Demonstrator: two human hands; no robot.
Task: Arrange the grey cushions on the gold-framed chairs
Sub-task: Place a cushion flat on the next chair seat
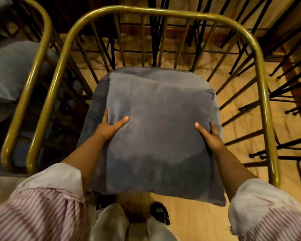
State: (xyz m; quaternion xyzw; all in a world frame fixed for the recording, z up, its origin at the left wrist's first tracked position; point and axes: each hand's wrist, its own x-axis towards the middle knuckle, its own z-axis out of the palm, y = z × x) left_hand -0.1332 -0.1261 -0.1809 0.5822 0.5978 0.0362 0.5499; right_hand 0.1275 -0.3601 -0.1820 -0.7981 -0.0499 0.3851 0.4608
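A square grey cushion [156, 136] is held over the grey seat [97, 96] of a gold-framed chair [163, 12] directly below me. My left hand [109, 127] grips the cushion's left edge, thumb on top. On the opposite edge my right hand [210, 134] grips it the same way. The cushion covers most of the seat and overhangs its front edge. Whether it rests on the seat or hovers just above it, I cannot tell.
A second gold-framed chair [40, 54] stands close on the left, with a grey cushion [12, 70] on it. Black metal chair legs [285, 84] crowd the wooden floor behind and to the right. My shoes [159, 213] are at the chair's front.
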